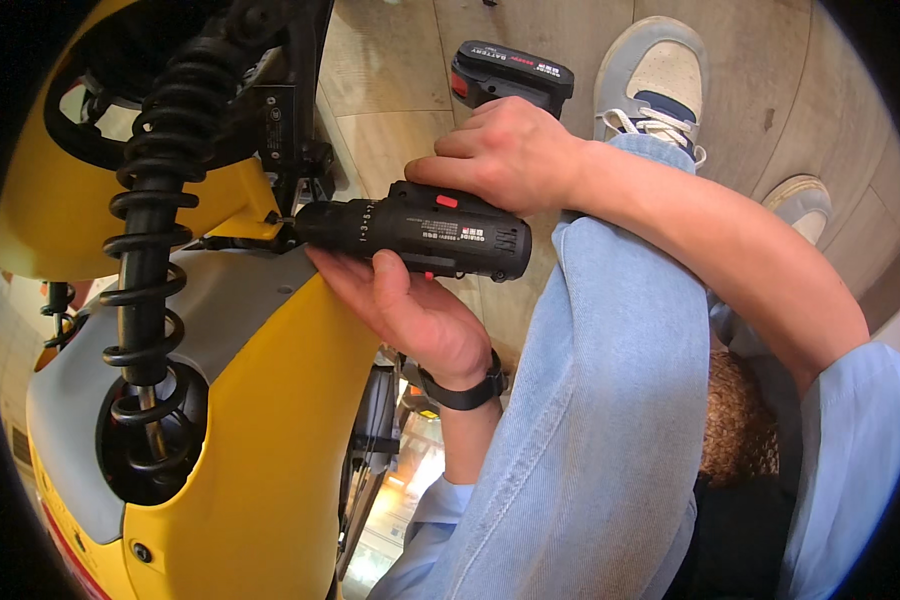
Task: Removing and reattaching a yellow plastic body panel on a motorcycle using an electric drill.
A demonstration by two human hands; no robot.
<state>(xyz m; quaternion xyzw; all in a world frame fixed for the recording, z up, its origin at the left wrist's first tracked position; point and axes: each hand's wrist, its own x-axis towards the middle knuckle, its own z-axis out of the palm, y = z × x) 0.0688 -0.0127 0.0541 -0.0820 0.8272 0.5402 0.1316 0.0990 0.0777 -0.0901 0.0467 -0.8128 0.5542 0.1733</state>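
Note:
My right hand point(500, 155) is closed on the handle of a black cordless drill point(420, 235), which lies sideways with its battery point(510, 75) toward the top of the view. The drill's nose meets a small fastener point(281, 219) beside a yellow bracket point(245, 200). My left hand point(410, 320), with a dark wrist band point(460, 390), cradles the front underside of the drill, thumb against its body and fingertips partly hidden. A black coil-spring shock absorber point(147, 240) stands left of the drill, running into a yellow and grey body panel point(260, 430).
Black frame parts point(290, 120) rise at upper left. My jean-clad leg point(600, 420) crosses the lower middle beneath my right forearm, with grey shoes point(645, 70) on the plank floor point(750, 70). A woven brown seat point(735, 410) shows behind the leg, and dark parts point(375, 430) below my left hand.

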